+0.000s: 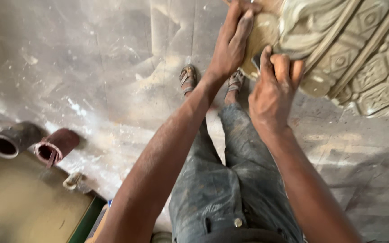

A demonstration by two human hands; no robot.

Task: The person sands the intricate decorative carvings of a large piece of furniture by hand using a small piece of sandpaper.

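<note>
My left hand lies flat, fingers spread, on the pale carved wooden panel with relief squares running up-right; my right hand, nearer its edge, grips a small dark tool.

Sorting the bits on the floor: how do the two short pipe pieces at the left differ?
The grey pipe piece is paler and lies farther left; the dark red pipe piece has a rough, chipped rim and sits right beside it. Both lie on their sides, open ends facing the camera.
</note>
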